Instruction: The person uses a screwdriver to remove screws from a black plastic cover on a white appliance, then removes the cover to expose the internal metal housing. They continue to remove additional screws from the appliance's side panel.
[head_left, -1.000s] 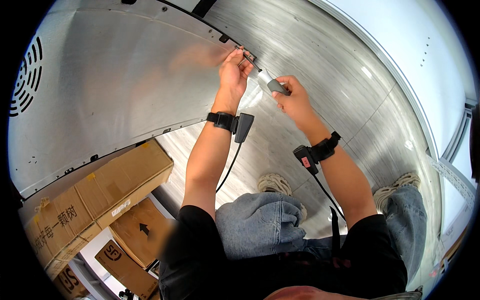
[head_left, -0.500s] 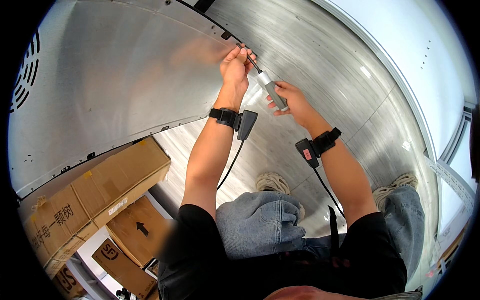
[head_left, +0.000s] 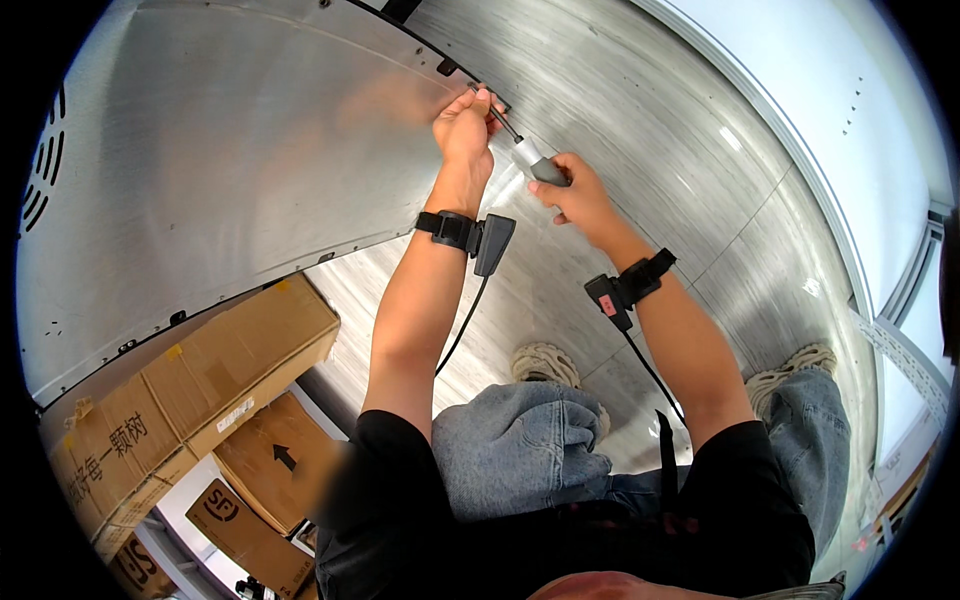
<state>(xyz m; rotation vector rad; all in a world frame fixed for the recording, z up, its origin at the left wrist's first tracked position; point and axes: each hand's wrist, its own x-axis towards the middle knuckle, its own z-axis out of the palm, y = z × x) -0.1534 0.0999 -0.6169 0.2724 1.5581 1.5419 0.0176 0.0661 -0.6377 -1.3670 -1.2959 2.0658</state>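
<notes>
A screwdriver [head_left: 528, 152] with a thick silver-and-grey handle and a long dark shaft points up and left to the edge of a large metal panel [head_left: 270, 140]. My right hand [head_left: 585, 197] is closed around the rear of its handle. At the panel's edge, my left hand [head_left: 464, 132] is closed, thumb and fingers pinched around the shaft near its tip. The fingers hide the tip and whatever it meets there.
Cardboard boxes [head_left: 215, 362] stand at the lower left beside the panel. Grey wood-look floor [head_left: 640, 120] runs between the panel and a white cabinet-like surface [head_left: 800, 90] on the right. Each wrist wears a black strapped device with a cable [head_left: 470, 325].
My right hand has shifted its grip, its fingers now closing over the handle's rear end, which showed before. The handle has tilted slightly. My left hand stays at the panel's edge.
</notes>
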